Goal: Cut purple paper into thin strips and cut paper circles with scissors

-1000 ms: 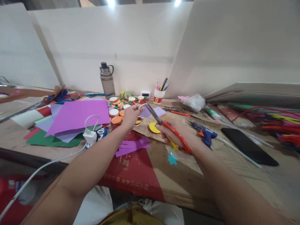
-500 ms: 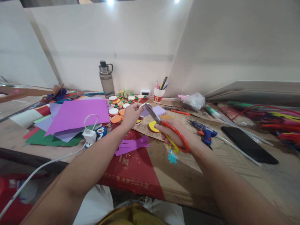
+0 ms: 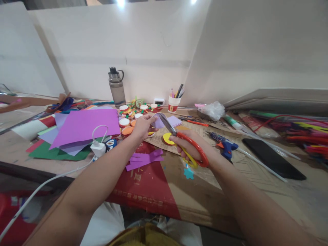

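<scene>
My left hand (image 3: 142, 129) is closed in a pinch on a small light purple piece of paper (image 3: 158, 122). My right hand (image 3: 188, 142) grips scissors (image 3: 191, 140) with one red and one yellow handle loop. Their blades point up and left and meet the paper's right side; whether they are cutting into it is too blurred to tell. Just behind the blades lies a stack of light purple paper (image 3: 174, 121). A yellow disc (image 3: 168, 138) is on the cardboard below the blades. Purple paper strips (image 3: 145, 159) lie nearer to me, between my forearms.
Several round lids (image 3: 124, 122) and a water bottle (image 3: 117, 89) stand behind my left hand. Purple sheets (image 3: 87, 128) and a white plug (image 3: 98, 148) are at left. A pen cup (image 3: 174, 103), a blue glue gun (image 3: 227, 147) and a black phone (image 3: 273, 159) lie right.
The light purple paper at my left fingertips has turned to show more of its face. My left hand has shifted very slightly; the scissors stay almost in the same place.
</scene>
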`<state>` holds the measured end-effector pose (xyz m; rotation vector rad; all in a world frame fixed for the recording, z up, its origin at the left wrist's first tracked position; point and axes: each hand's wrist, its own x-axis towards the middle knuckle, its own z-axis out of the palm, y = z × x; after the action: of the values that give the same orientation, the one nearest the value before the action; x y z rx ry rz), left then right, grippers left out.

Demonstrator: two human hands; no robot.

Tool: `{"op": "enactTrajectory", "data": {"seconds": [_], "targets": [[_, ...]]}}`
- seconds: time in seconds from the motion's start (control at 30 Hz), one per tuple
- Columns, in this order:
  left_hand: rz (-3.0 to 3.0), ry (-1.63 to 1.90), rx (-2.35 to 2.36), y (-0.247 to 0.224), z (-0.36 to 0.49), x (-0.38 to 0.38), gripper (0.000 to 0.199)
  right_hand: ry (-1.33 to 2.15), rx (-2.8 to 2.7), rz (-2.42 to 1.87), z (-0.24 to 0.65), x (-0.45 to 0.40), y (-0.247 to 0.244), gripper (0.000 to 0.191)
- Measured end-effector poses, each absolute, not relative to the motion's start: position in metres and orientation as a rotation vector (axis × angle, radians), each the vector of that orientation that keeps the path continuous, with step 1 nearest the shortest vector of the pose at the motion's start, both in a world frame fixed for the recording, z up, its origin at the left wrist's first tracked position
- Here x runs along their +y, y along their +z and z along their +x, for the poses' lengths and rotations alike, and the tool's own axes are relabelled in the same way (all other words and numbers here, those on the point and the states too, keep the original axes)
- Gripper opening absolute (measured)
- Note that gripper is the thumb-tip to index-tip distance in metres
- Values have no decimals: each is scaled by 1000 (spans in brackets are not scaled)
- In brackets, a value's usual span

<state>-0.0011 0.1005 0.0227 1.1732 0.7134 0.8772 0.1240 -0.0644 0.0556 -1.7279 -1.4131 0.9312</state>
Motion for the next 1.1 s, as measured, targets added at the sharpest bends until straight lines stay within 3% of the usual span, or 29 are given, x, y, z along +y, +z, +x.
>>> {"op": "enactTrajectory", "data": {"seconds": [0.87,1.1], "targets": [[1574,1027,675,22,-5,96,21,941,-1380,-1747,121,-64,57,36],[1443,975,635,20,-2,98,27,1026,-1292,-1684,124,-65,55,32]]}}
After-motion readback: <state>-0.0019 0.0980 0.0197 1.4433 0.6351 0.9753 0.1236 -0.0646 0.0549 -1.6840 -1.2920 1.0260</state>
